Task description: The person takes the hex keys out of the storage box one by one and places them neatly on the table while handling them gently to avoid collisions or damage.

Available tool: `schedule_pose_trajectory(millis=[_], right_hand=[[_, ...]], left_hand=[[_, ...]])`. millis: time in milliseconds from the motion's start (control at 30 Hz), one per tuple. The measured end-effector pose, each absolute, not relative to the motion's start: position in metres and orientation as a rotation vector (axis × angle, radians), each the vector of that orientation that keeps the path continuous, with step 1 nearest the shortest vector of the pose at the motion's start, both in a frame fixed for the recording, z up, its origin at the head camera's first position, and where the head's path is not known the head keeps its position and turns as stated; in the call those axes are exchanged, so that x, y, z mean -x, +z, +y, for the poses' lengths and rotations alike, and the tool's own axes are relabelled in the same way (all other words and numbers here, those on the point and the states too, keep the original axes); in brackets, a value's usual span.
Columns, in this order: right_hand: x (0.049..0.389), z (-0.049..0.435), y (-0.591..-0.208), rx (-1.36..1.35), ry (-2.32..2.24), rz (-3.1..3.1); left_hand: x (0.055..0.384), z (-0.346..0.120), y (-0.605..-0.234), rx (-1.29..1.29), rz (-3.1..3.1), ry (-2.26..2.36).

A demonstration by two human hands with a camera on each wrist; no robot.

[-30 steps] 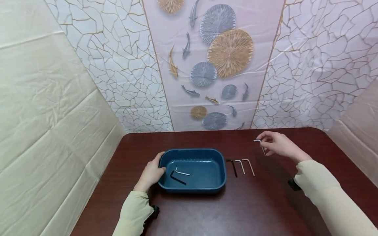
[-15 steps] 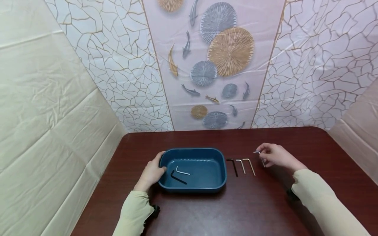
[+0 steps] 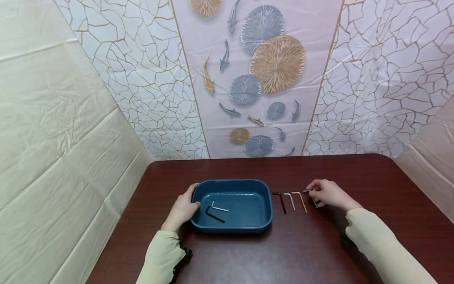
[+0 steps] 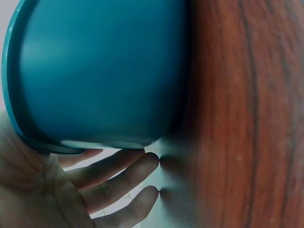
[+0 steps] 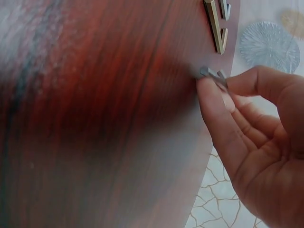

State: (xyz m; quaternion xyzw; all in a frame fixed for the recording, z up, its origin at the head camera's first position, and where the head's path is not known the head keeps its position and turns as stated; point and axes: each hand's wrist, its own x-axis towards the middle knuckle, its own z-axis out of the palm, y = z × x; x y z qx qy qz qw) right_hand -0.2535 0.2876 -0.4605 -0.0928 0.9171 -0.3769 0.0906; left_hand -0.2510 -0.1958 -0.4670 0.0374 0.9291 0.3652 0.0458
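My left hand (image 3: 180, 207) holds the left end of a blue tray (image 3: 232, 228), thumb over the rim. In the left wrist view its fingers (image 4: 118, 185) lie along the outer wall. A silver Allen key (image 3: 220, 208) and a black Allen key (image 3: 215, 216) lie inside, toward the left. Right of the tray my right hand (image 3: 331, 194) pinches another Allen key (image 5: 216, 77) between thumb and fingers, low over the tabletop. Beside it, a black Allen key (image 3: 282, 204), a short silver one (image 3: 292, 203) and a brass-toned one (image 3: 302, 203) lie in a row.
All of this is on a dark red-brown wooden table (image 3: 241, 258). A patterned cloth (image 3: 259, 118) hangs behind the table's back edge, and a cream cloth (image 3: 88, 169) hangs along the left side.
My right hand has come down and nearer with its Allen key, to the right end of the row. The left hand and the tray keep their place.
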Motion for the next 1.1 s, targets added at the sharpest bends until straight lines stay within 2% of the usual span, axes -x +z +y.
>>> schedule_pose_trajectory(millis=[267, 1100], right_hand=[[0.2525, 0.2852, -0.4593, 0.197, -1.104, 2.744], [0.2542, 0.2799, -0.4641, 0.180, -1.047, 2.805]], left_hand=[[0.2528, -0.1969, -0.4697, -0.152, 2.853, 1.110], [0.2527, -0.1963, -0.4715, -0.145, 2.852, 1.129]])
